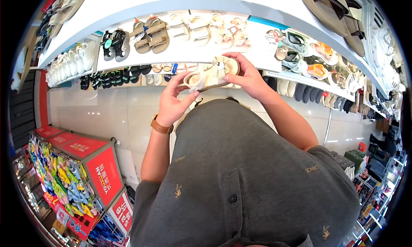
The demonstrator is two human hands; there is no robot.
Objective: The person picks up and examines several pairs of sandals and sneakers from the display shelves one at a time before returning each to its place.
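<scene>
A cream sandal (210, 78) with a bow-like decoration on its front strap is held up between my two hands, in front of the shelf edge. My left hand (174, 102) grips its heel end, thumb below and fingers behind the strap. Around the toe end, my right hand (245, 77) is closed, with the thumb on the near side by the bow. A brown-strapped watch (161, 125) is on my left wrist. Just beyond the sandal, the white shelf (180, 54) carries tan sandals (151, 36), black sandals (115, 45) and several pale pairs.
A lower shelf holds dark shoes (113, 78). To the right, colourful sandals (317, 67) stand on another shelf section, and large brown sandals (328, 11) sit higher up. A red-panelled bin (103, 172) with bright slippers (64, 174) stands at lower left on the tiled floor (109, 107).
</scene>
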